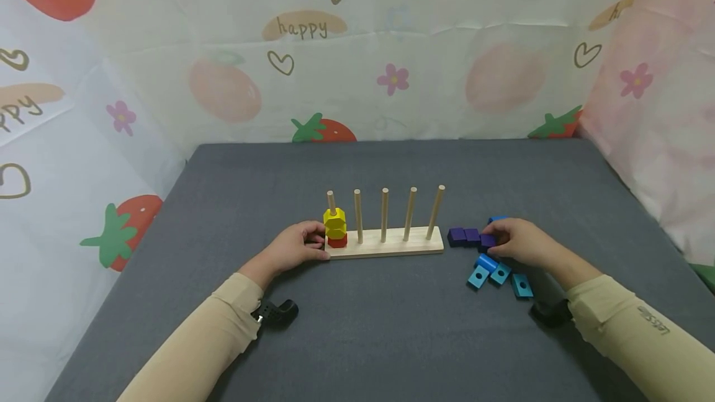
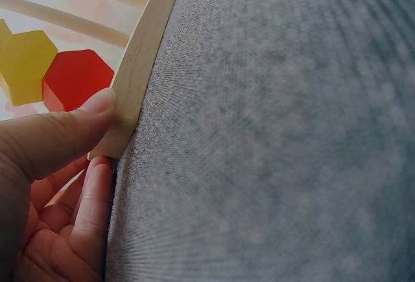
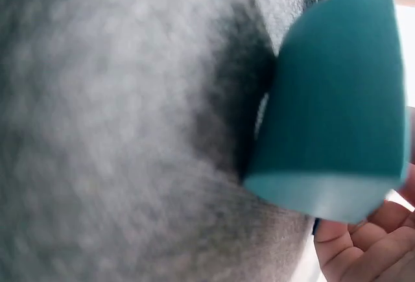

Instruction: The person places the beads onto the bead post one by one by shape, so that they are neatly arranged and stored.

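Note:
A pale wooden peg board (image 1: 385, 249) bears upright pegs in a row. On its leftmost peg, yellow blocks (image 1: 335, 223) sit above a red block (image 1: 337, 242). My left hand (image 1: 293, 242) holds the board's left end; the left wrist view shows the thumb (image 2: 97, 104) on the edge by the red block. To the right of the board, my right hand (image 1: 519, 242) pinches the rightmost purple block (image 1: 487, 241) between thumb and fingers. Two more purple blocks (image 1: 463, 237) lie beside it. In the right wrist view a teal block (image 3: 337, 94) hides part of that hand.
Teal blocks with holes (image 1: 522, 286) and a blue block (image 1: 486, 262) lie just in front of the right hand. Another blue block (image 1: 497, 219) shows partly behind its fingers. A grey cloth (image 1: 385, 340) covers the table, and a printed curtain (image 1: 357, 79) hangs behind it.

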{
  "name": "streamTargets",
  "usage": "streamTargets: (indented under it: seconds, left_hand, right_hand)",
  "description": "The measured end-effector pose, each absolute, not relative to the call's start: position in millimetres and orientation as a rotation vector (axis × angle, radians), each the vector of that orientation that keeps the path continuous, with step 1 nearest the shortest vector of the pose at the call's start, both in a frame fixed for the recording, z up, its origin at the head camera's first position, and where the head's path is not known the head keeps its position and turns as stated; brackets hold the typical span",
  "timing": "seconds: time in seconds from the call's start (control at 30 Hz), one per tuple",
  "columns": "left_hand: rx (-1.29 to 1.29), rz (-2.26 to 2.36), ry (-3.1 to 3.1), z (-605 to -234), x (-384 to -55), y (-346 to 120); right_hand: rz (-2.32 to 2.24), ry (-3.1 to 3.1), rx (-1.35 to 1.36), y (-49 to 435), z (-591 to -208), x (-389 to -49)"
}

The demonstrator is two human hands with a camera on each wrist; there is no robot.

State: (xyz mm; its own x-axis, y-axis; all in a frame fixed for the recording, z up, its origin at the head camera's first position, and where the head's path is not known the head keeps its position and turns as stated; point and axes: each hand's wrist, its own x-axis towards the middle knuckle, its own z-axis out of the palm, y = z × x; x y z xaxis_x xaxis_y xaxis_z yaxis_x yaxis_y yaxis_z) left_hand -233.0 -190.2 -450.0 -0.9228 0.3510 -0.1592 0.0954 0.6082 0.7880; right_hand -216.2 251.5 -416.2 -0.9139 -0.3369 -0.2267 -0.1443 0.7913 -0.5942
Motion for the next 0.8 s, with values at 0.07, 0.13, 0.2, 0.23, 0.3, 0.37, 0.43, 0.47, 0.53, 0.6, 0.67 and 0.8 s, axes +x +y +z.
streamTargets:
  seconds: [0.07, 0.13, 0.2, 0.23, 0.3, 0.37, 0.43, 0.47, 0.53, 0.6, 0.67, 0.8]
  left_hand:
    - [0.364, 1.214, 2.538, -450.3, -233.1, -190.2]
    - [0.367, 1.211, 2.539, -450.6, -233.1, -190.3]
    - [0.366, 1.212, 2.537, -450.7, -233.1, -190.5]
    - [0.365, 1.213, 2.536, -450.8, -233.1, -190.5]
    - [0.362, 1.212, 2.537, -451.0, -233.1, -190.6]
    - [0.359, 1.213, 2.537, -451.0, -233.1, -190.7]
    - [0.361, 1.208, 2.539, -451.0, -232.9, -190.8]
    - [0.362, 1.206, 2.539, -451.0, -232.9, -190.8]
    - [0.364, 1.204, 2.541, -450.8, -232.8, -190.9]
    - [0.365, 1.202, 2.54, -450.7, -232.8, -190.9]
    - [0.364, 1.202, 2.539, -450.3, -232.7, -190.8]
    - [0.366, 1.201, 2.54, -449.3, -232.1, -190.8]
  right_hand:
    - [-0.844, 2.658, -0.366, 251.8, -415.2, -215.8]
    - [-0.841, 2.66, -0.361, 252.7, -413.3, -215.3]
    - [-0.846, 2.668, -0.364, 254.1, -410.1, -214.7]
    - [-0.851, 2.675, -0.368, 254.8, -408.0, -214.4]
    - [-0.877, 2.685, -0.37, 255.8, -402.9, -213.7]
    - [-0.913, 2.695, -0.374, 256.3, -396.6, -213.0]
    - [-0.95, 2.699, -0.375, 255.8, -389.7, -212.5]
    - [-0.967, 2.701, -0.375, 255.1, -386.3, -212.2]
    - [-0.996, 2.705, -0.374, 253.5, -379.5, -211.8]
    - [-1.012, 2.718, -0.371, 251.1, -373.0, -211.4]
    - [-1.029, 2.734, -0.367, 248.1, -366.3, -210.9]
    - [-1.074, 2.779, -0.374, 240.4, -353.5, -210.3]
